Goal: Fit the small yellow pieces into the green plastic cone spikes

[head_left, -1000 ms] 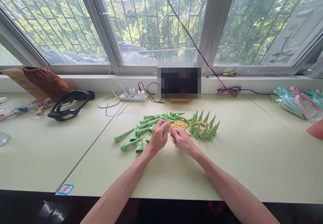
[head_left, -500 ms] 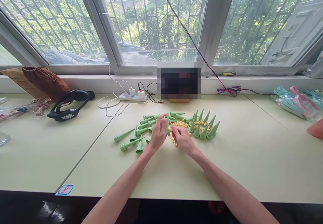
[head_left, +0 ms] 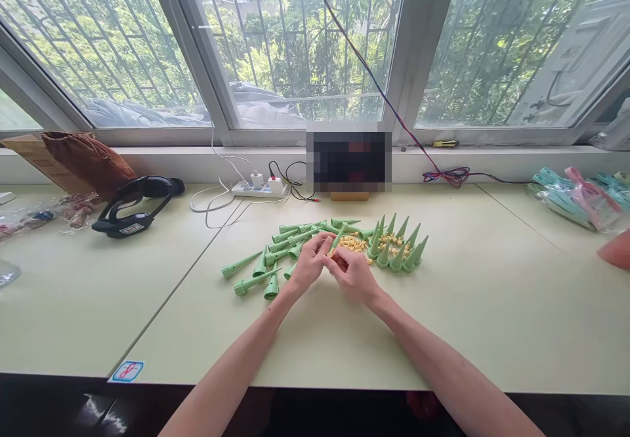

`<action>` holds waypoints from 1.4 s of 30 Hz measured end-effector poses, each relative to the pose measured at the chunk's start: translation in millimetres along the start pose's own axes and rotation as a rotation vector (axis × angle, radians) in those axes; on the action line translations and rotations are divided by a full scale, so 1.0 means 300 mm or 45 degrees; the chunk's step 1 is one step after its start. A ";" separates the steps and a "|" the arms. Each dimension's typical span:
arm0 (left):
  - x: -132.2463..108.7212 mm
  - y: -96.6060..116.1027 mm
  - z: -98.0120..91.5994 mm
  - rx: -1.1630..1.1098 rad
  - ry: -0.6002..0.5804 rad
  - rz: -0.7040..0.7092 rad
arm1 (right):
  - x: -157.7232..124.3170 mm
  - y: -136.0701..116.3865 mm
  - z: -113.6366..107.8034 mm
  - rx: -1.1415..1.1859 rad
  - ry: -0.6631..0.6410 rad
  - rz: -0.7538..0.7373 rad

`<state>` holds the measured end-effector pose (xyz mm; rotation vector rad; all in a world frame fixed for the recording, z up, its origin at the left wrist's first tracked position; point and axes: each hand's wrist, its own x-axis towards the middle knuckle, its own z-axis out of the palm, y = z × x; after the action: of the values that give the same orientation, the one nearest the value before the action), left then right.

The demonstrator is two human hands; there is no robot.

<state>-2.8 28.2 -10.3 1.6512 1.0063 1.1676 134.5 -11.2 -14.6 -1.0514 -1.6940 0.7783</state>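
Note:
In the middle of the head view, my left hand (head_left: 309, 265) is closed around a green plastic watering spike (head_left: 337, 237), whose tapered tip points up and to the right. My right hand (head_left: 355, 277) meets it at the spike's near end, fingers pinched together; whatever lies between them is hidden. Just beyond the fingers is a pile of small yellow valve-like pieces (head_left: 352, 244). Several loose green spikes (head_left: 253, 282) lie on the left. On the right, a cluster of green spikes (head_left: 398, 261) stands tip up, with more yellow pieces among them.
The pale table (head_left: 472, 332) runs along a window. Behind the spikes sit a blurred dark screen (head_left: 349, 161) and a power strip (head_left: 260, 189) with cables. A black headset (head_left: 132, 210) and brown pouch (head_left: 88, 161) are at left; teal and pink plastic items (head_left: 581, 201) at right.
The spike in my left hand has tilted from upright towards the right. My right hand has moved slightly left and closer in, so both hands now touch around the spike's near end.

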 end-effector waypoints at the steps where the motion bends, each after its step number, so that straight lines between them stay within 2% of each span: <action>1: 0.000 -0.001 0.002 -0.011 -0.017 0.000 | 0.000 0.001 0.001 -0.012 0.005 -0.012; 5: -0.003 -0.003 0.006 -0.036 -0.037 -0.052 | 0.000 0.009 0.004 -0.047 0.026 -0.041; 16: -0.005 -0.008 0.008 0.013 0.085 -0.033 | -0.002 0.022 0.008 -0.085 0.084 -0.061; 23: 0.004 -0.003 0.006 -0.087 0.159 -0.053 | -0.002 0.029 0.009 -0.118 0.129 -0.045; 28: -0.002 0.012 0.000 -0.216 0.075 -0.104 | 0.005 0.038 0.002 -0.138 0.135 -0.022; 32: -0.005 0.023 -0.003 -0.194 -0.008 -0.080 | 0.008 0.041 -0.003 -0.104 0.101 -0.006; 42: -0.003 0.026 -0.010 -0.117 -0.056 -0.050 | 0.009 0.056 -0.013 -0.081 0.035 -0.030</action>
<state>-4.9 25.6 -2.6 1.5715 0.9392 1.1303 142.7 -1.4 -26.7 -1.0791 -1.7143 0.6960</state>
